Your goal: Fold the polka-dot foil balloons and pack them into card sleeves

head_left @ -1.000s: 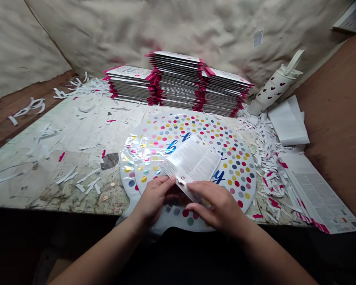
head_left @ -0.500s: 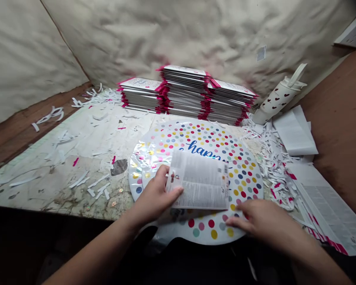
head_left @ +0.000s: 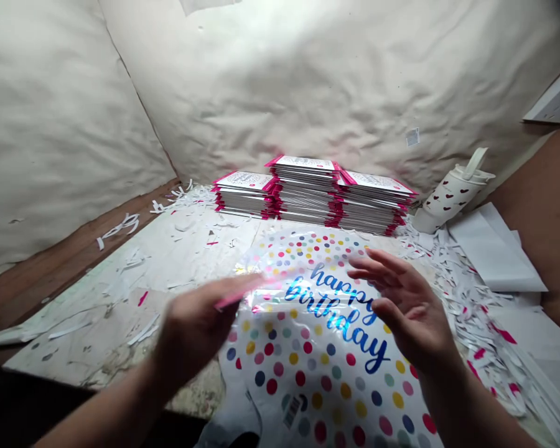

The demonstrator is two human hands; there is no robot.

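Observation:
My left hand (head_left: 193,320) pinches a printed card (head_left: 249,289), seen almost edge-on as a thin pink strip and smeared by motion. Off to its right, my right hand (head_left: 408,305) is raised with fingers apart, holding nothing. Beneath both hands lies a flat round foil balloon (head_left: 303,342) with coloured dots and blue "happy birthday" lettering. Its lower part runs over the table's front edge, and a small barcode label shows near the bottom. My right hand and wrist hide part of the balloon's right side.
Three stacks of pink-edged cards (head_left: 308,193) stand by the cloth-covered wall. A white tumbler with hearts (head_left: 448,199) leans at the right, beside white sheets (head_left: 499,249). Paper strips (head_left: 448,292) litter the table (head_left: 177,249). A socket panel (head_left: 553,96) is at far right.
The printed card went from lying face-up over the balloon to nearly edge-on, baring the lettering. My right hand rose and opened. The view tilted upward.

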